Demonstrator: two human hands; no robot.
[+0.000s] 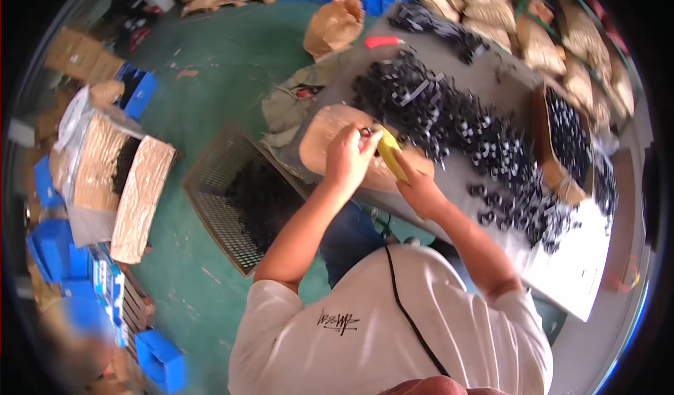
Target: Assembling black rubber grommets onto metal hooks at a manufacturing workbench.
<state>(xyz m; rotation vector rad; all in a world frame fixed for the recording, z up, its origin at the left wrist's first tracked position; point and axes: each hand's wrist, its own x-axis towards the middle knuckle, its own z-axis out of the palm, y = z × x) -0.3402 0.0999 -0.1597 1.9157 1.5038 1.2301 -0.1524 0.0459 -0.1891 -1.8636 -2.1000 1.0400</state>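
My left hand [349, 160] is closed, with a small dark ring-shaped part [365, 132] pinched at its fingertips. My right hand [423, 190] grips a long yellow hand tool [390, 158], whose far end meets the left fingertips; its exact kind is too small to make out. Both hands are over a tan cardboard-like sheet [319, 139] at the table's near left edge. Just beyond them, a large heap of black parts [456, 114], many with round ends, covers the grey table [523, 79].
A mesh crate [242, 251] holding black pieces [256, 195] stands left of the table. At the table's right is an open carton [544, 146] of black parts. A red object [381, 42] lies at the far edge. Sacks [540, 47] are stacked beyond; blue bins [160, 360] stand far left.
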